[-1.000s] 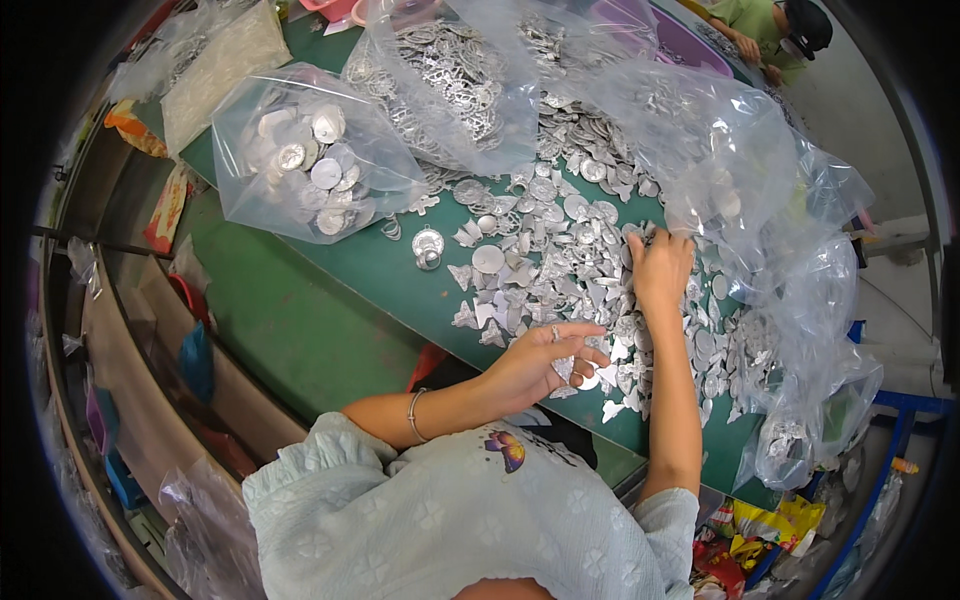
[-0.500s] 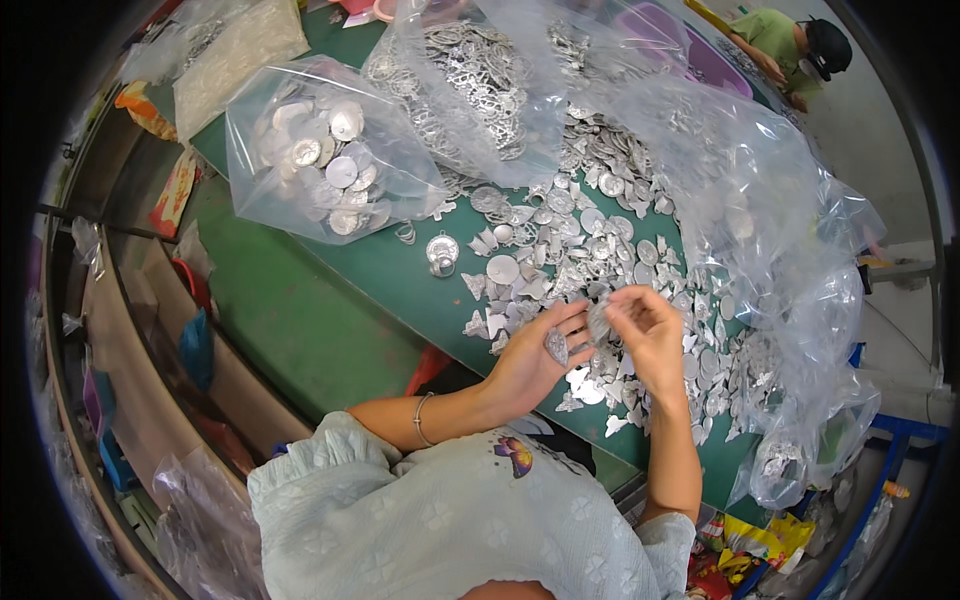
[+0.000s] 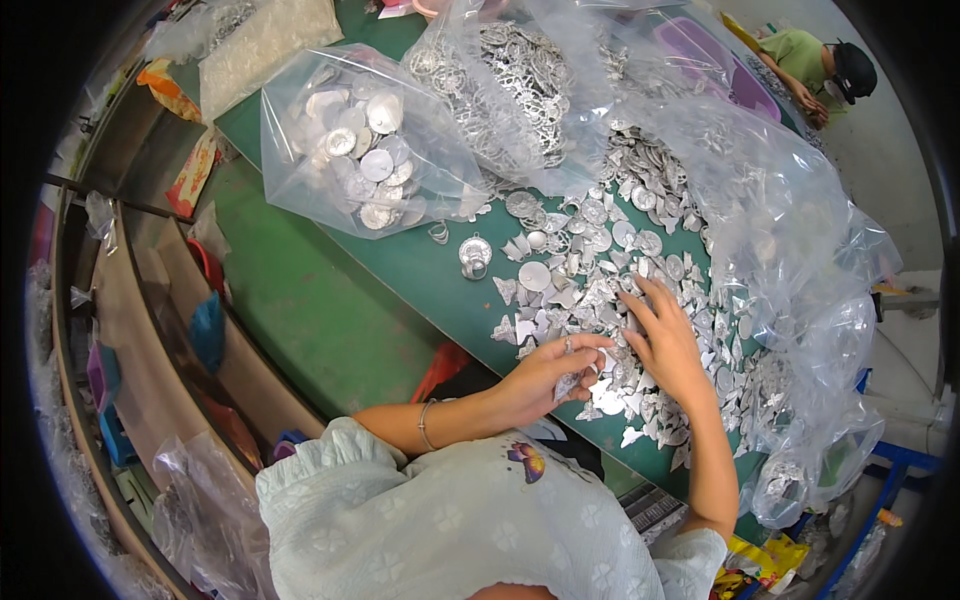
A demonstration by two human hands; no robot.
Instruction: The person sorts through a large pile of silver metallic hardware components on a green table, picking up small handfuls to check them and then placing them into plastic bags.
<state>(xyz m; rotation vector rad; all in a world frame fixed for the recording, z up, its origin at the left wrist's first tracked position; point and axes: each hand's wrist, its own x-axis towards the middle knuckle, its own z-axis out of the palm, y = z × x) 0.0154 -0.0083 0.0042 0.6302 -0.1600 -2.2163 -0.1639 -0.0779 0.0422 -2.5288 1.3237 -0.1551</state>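
My left hand (image 3: 540, 380) is closed, its fingers curled over a flat silver metal piece (image 3: 566, 386) that shows in part at the palm. To its right, my right hand (image 3: 672, 350) reaches over the loose pile of silver metal pieces (image 3: 600, 290), fingers spread and pointing down into them. No piece shows between those fingers. Round discs and butterfly-like shapes are mixed in the pile on the green tabletop (image 3: 400, 275). Apart from the pile, at its left, lies a round silver piece with a ring (image 3: 474, 256).
A clear bag of silver discs (image 3: 370, 150) stands at the back left, beside another bag of openwork metal pieces (image 3: 520, 90). Clear plastic sheeting (image 3: 790, 220) drapes the right side, near a purple basket (image 3: 735, 75). A person in green (image 3: 800, 60) works at the far right.
My right hand has moved away from my left, and the piece it held is no longer seen in it. My left fingers have curled inward. The whole view has shifted somewhat.
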